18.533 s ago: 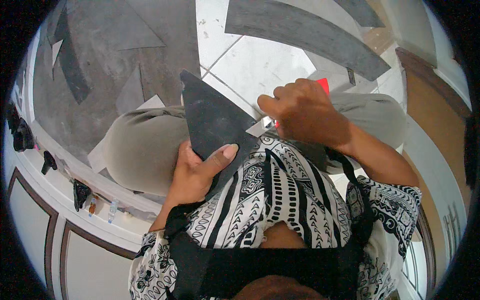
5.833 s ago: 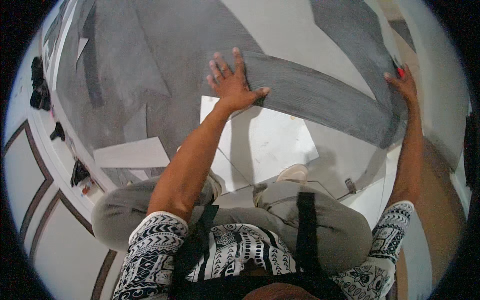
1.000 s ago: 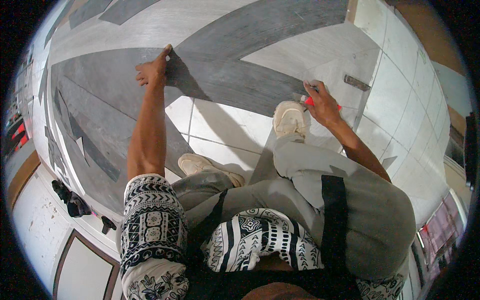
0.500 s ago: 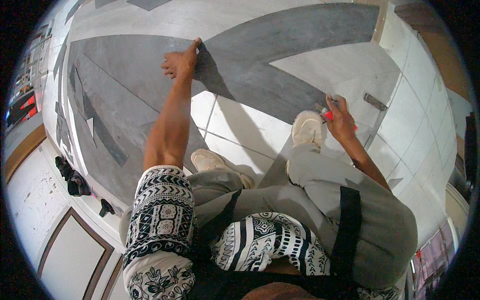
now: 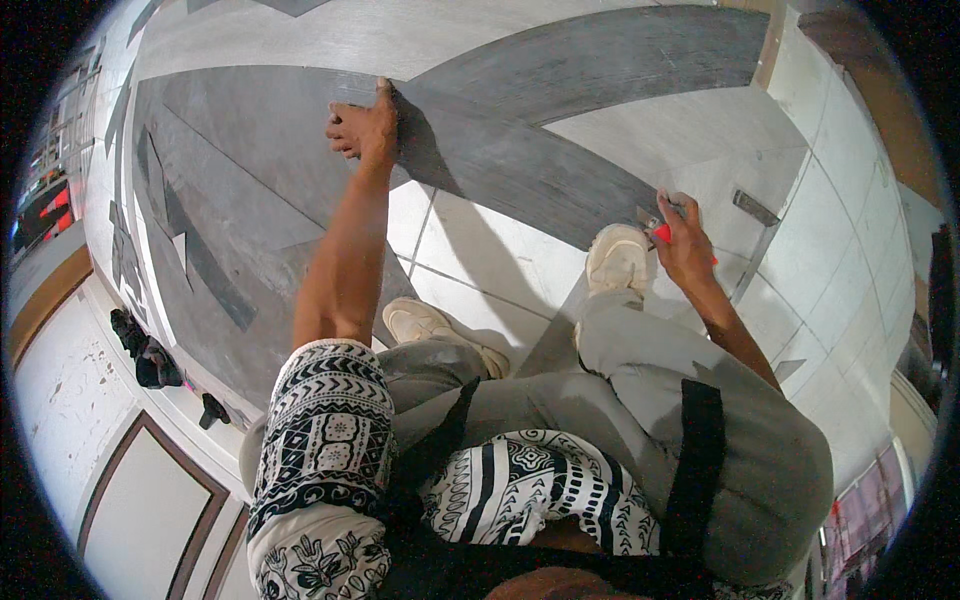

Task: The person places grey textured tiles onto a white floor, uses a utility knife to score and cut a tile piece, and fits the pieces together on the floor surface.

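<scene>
My left hand (image 5: 366,125) rests on a dark grey floor plank (image 5: 480,135), near where it meets the grey sheet (image 5: 270,150) to the left. Its fingers are apart and it holds nothing. My right hand (image 5: 686,245) is closed around a red utility knife (image 5: 662,233), mostly hidden in the palm. The metal tip shows by the thumb side, at the plank's right end. Beside that hand, my right shoe (image 5: 617,258) stands at the plank's near edge.
A small dark metal piece (image 5: 755,208) lies right of my right hand. White floor tiles (image 5: 480,260) show between my feet. Grey offcuts (image 5: 215,270) lie at the left. Small black things (image 5: 150,360) sit beside the white panelled door (image 5: 150,500).
My left hand has shifted only slightly on the plank. The right hand keeps hold of the knife at about the same spot. The view has tilted a little.
</scene>
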